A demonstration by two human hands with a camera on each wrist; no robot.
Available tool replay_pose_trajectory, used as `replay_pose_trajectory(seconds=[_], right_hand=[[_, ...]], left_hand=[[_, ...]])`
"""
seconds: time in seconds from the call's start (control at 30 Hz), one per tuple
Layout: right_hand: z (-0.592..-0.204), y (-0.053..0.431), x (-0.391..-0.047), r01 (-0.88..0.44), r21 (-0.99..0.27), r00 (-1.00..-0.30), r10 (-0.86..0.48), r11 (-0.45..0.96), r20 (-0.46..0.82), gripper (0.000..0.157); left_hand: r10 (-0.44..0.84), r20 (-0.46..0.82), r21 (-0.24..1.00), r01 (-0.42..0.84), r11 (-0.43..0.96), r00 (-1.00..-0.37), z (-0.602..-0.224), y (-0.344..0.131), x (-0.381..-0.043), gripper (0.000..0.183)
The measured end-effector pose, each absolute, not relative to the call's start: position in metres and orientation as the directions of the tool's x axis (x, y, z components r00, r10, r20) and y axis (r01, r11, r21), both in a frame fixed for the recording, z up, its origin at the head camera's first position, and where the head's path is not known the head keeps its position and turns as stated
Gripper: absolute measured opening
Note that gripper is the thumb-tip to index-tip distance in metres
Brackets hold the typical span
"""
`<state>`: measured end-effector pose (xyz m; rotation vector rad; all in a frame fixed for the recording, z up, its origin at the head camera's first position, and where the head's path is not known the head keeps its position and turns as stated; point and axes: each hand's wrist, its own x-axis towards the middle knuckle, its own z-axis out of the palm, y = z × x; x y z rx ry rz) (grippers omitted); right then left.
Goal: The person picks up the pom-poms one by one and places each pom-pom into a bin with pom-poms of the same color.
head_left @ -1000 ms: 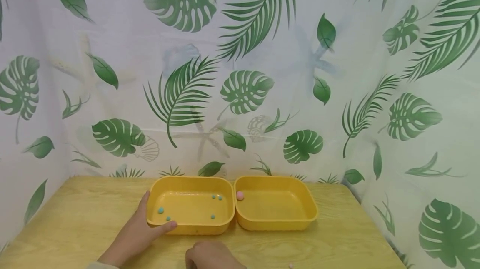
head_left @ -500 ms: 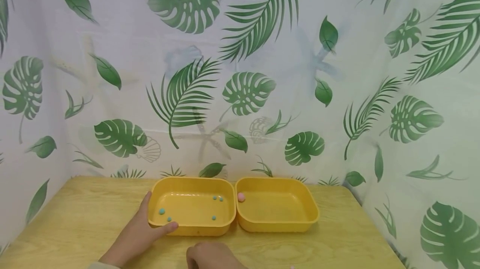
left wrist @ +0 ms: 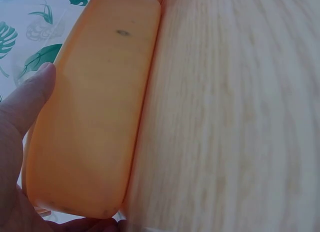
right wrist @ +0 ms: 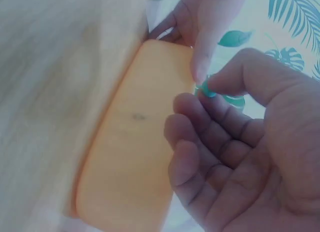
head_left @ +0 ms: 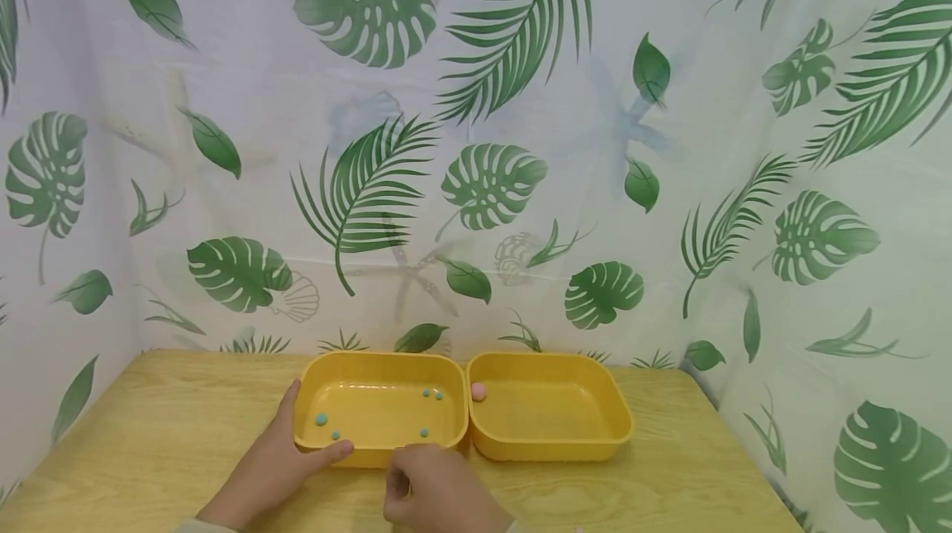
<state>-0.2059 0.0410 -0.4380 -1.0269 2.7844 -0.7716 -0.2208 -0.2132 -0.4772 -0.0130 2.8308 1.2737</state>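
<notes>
With its thumb over the front rim and its fingers along the left end, my left hand (head_left: 278, 459) holds the left yellow plastic tray (head_left: 390, 456). In that tray lie several small teal balls, one of them a larger teal ball (head_left: 321, 419) at the left. My right hand (head_left: 446, 487) is just in front of the tray's front wall. The right wrist view shows its thumb and index finger pinching a small teal ball (right wrist: 208, 89), with the other fingers loosely curled. The left wrist view shows the tray's wall (left wrist: 95, 112) beside my left thumb.
A second yellow tray (head_left: 550, 450) stands against the right end of the first, with a pink ball (head_left: 478, 391) at its left side. A tiny pale pink bit (head_left: 579, 530) shows at the bottom edge. Leaf-patterned cloth (head_left: 506, 293) hangs behind the wooden table (head_left: 669, 483).
My right hand has risen from the table in front and moved forward and slightly right, up to the left tray's front rim. My left hand keeps its hold on the tray.
</notes>
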Motion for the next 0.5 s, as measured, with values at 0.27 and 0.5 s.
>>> replay_pose_trajectory(seconds=[0.27, 0.5], right_hand=[[-0.428, 0.054, -0.211, -0.662, -0.441, -0.748, -0.571, 0.606, 0.339, 0.02], [-0.424, 0.064, -0.216, -0.693, -0.399, -0.71, -0.473, 0.6, 0.522, 0.022]], left_hand=[[-0.001, -0.038, 0.742, -0.029, 0.67, -0.999, -0.477, -0.212, -0.221, 0.132], [-0.007, -0.028, 0.74, -0.025, 0.672, -1.0, -0.479, -0.212, -0.221, 0.132]])
